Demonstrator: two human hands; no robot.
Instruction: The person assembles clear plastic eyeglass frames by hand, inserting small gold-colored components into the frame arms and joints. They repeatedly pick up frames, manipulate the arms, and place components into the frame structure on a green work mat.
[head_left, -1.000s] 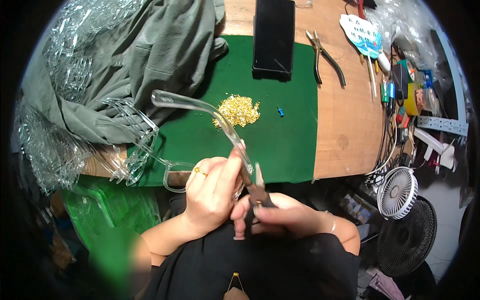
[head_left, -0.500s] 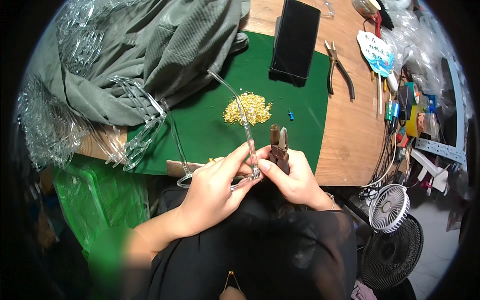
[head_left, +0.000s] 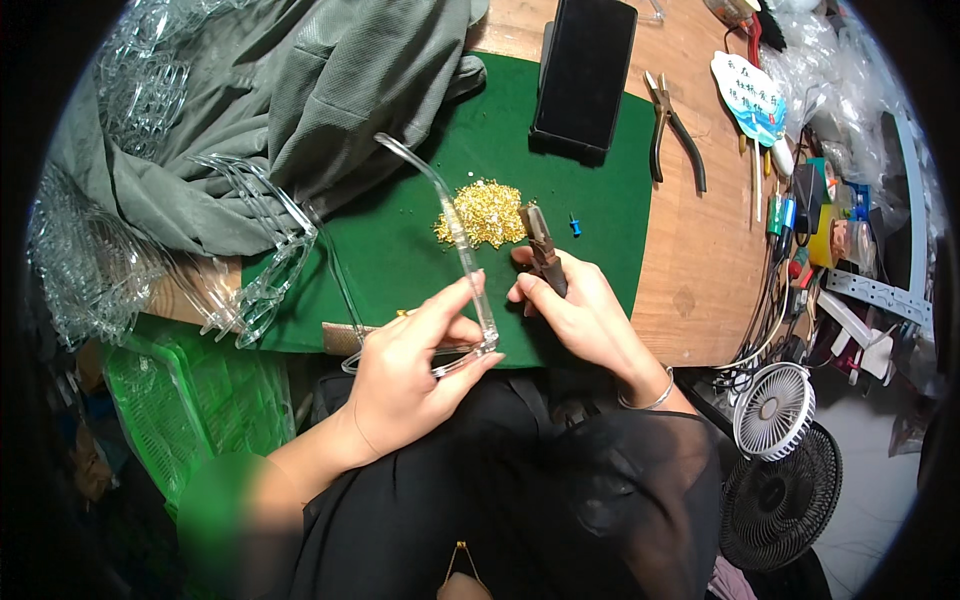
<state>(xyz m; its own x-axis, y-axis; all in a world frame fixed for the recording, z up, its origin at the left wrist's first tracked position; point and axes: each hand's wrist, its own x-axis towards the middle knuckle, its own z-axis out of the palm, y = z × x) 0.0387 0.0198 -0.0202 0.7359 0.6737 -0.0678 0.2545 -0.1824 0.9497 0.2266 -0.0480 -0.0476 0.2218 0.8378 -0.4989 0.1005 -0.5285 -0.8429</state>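
Note:
Between the thumb and fingers of my left hand [head_left: 405, 385] is a clear plastic glasses frame [head_left: 463, 240], one temple pointing up and away over the mat. The hinge corner sits by my thumb tip; part of the front is hidden behind the fingers. My right hand [head_left: 575, 310] is wrapped round a pair of dark pliers [head_left: 541, 250], whose jaws reach the right edge of a heap of small gold-coloured metal pieces [head_left: 485, 212]. Whether the jaws hold a piece is too small to tell. A blue push pin [head_left: 575, 225] lies right of the heap on the green mat [head_left: 400, 240].
Beyond the heap a black phone [head_left: 585, 75] rests on a stand. More pliers [head_left: 675, 130] lie on the wooden table [head_left: 690, 290]. Grey cloth [head_left: 350, 100] and bunched clear frames [head_left: 270, 270] fill the left. Cables, a white fan [head_left: 773, 410] and a black fan [head_left: 780, 495] stand right.
My right hand has moved away from the glasses hinge, carrying the pliers up to the gold heap. The glasses frame and left hand have shifted slightly left and down.

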